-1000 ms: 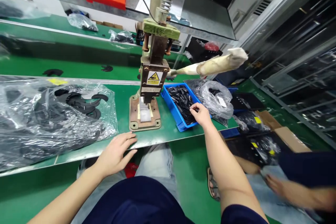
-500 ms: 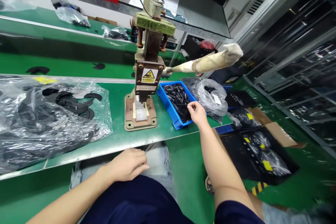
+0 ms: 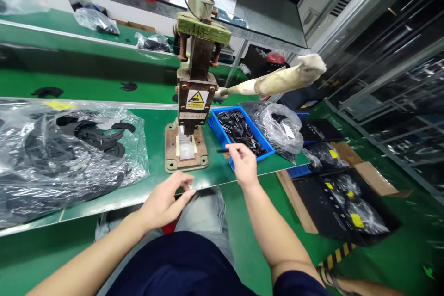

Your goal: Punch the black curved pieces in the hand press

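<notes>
My right hand [image 3: 243,163] pinches a small thin black piece [image 3: 222,151], which sticks out to the left from my fingertips. It is just in front of a blue tray [image 3: 227,140] heaped with similar black pieces [image 3: 239,127]. My left hand [image 3: 165,201] is at the table's front edge, thumb and fingers apart, with nothing seen in it. Beyond it stands a hand press [image 3: 196,78] with a yellow warning label. On the press's base plate [image 3: 169,148] sits a pale, translucent block [image 3: 187,149] under the ram.
A large clear plastic bag [image 3: 69,162] of black curved parts covers the table's left side. The press's wrapped lever [image 3: 277,82] juts out to the right. Another plastic bag [image 3: 282,125] lies beside the tray. Boxes with bagged parts [image 3: 360,203] stand at the right.
My right hand has come left out of the tray, bringing a black piece with it. My left hand has risen from my lap to the table edge, and its fingers have spread.
</notes>
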